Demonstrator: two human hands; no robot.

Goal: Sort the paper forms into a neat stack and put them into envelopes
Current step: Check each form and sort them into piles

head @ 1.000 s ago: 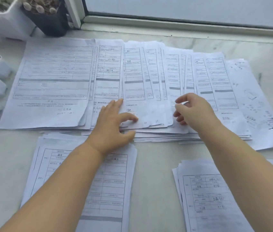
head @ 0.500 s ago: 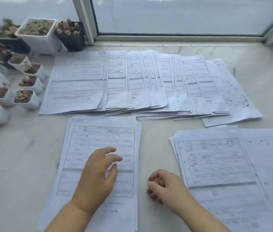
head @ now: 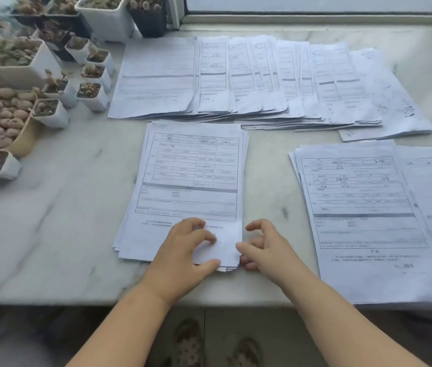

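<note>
Left hand (head: 183, 250): rests on the near right corner of the middle stack (head: 191, 181), fingers curled, thumb at the near edge, holding the sheets.
Right hand (head: 262, 247): touches the right edge of the same corner, fingers bent and loosely spread.
Right stack (head: 363, 207): lies on the bench (head: 50, 207), apart from the hands.
Fanned forms (head: 249, 78): far row, overlapping, below the window.
Plant pots (head: 50, 70): far left.

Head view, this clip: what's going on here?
A person is sorting paper forms on a marble sill. The left hand rests on the near corner of the middle stack, thumb at its edge; the right hand is at that corner's right side, fingers curled against the edge. A fanned row of forms lies behind, another stack to the right, plant pots to the left. No envelopes show.
</note>
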